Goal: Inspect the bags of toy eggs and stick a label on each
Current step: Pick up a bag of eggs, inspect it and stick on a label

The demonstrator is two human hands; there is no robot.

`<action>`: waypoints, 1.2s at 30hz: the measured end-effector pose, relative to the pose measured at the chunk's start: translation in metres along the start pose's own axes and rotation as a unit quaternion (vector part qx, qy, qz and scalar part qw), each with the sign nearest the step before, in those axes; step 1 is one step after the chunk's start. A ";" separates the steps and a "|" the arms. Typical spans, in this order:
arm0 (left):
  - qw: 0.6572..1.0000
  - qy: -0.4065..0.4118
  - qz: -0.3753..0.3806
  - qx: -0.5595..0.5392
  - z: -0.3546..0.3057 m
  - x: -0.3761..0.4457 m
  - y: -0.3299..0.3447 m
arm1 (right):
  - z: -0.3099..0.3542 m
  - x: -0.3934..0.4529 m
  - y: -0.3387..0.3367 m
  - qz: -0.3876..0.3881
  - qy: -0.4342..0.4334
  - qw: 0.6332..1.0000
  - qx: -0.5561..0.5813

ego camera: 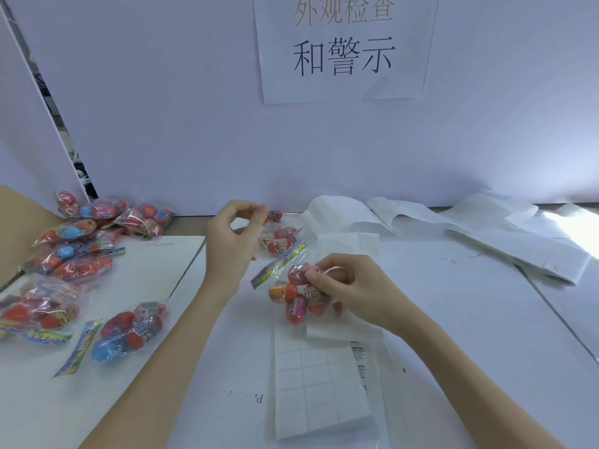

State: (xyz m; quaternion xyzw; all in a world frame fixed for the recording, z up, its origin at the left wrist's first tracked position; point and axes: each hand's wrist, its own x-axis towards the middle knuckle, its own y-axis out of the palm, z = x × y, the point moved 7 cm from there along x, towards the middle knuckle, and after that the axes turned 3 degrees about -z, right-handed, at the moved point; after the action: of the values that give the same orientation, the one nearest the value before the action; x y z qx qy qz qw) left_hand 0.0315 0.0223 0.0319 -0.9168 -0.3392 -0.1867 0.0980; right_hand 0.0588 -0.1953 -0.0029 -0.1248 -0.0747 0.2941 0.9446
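My right hand (pixel 350 286) grips a clear bag of toy eggs (pixel 293 298) at the table's centre, fingers curled over its top eggs; the bag's colourful header card points left. My left hand (pixel 235 236) is raised to the left of the bag and apart from it, with thumb and fingertips drawn together. Whether a label sits between them I cannot tell. A second bag of eggs (pixel 278 243) lies just behind. A sheet of white labels (pixel 319 387) lies in front of the held bag, near me.
Several bags of toy eggs (pixel 71 251) are piled on the left, more (pixel 126 332) nearer me. Used white backing sheets (pixel 518 238) lie at the back right. A white wall with a paper sign (pixel 343 50) closes the back.
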 end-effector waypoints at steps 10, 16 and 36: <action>0.973 -0.091 0.211 -0.010 0.006 -0.018 0.036 | -0.001 0.002 -0.019 -0.092 0.018 0.992 0.081; 0.979 -0.080 0.185 -0.026 0.004 -0.020 0.038 | 0.000 0.001 -0.024 -0.112 0.029 0.991 0.066; 0.947 -0.111 0.302 -0.008 0.006 -0.033 0.046 | -0.003 0.002 -0.034 -0.137 0.005 0.987 0.082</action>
State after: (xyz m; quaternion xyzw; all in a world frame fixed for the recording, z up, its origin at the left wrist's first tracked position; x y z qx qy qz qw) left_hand 0.0402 -0.0301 0.0108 -0.9919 -0.0541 -0.0485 0.1039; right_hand 0.0799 -0.2219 0.0041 -0.0371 -0.0622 0.1659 0.9835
